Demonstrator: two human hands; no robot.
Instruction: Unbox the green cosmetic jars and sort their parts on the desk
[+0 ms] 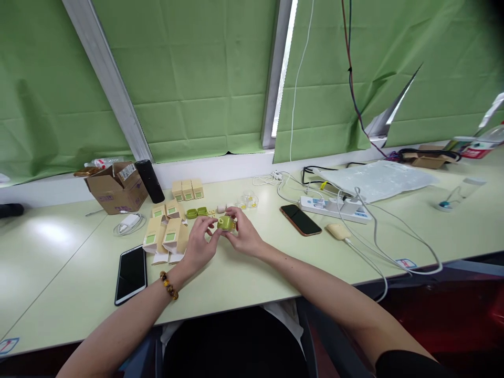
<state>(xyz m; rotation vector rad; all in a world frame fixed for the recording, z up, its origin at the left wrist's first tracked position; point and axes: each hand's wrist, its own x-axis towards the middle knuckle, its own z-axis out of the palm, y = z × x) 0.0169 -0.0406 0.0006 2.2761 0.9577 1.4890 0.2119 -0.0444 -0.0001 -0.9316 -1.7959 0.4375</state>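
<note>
Head view: both my hands meet over the front of the bench (252,286), around one small green piece (226,224), which sits raised between them, with a transparent part showing beneath its right side. My right hand (244,235) grips it from the right, fingers over the far side and thumb low on the near side; my left hand (202,242) pinches its left end with the fingertips. I judge that holding it from two sides keeps so small a thing steady and leaves its top in my sight. Just beyond my fingers are two green containers (197,212), some tiny yellowish pieces (211,213), a whitish roll (221,208) and several transparent round cases (249,199), seemingly grouped there to be within short reach. Left of these, beige cartons (173,234) lie with flaps pointing toward me, perhaps so their openings face my hands, while another row of cartons (188,190) stands farther back, probably to save room. A white-framed phone (131,274) lies beside my left forearm and a dark phone (301,219) lies to the right, near the power strip (334,208); both appear set aside, well apart from the small parts.
</note>
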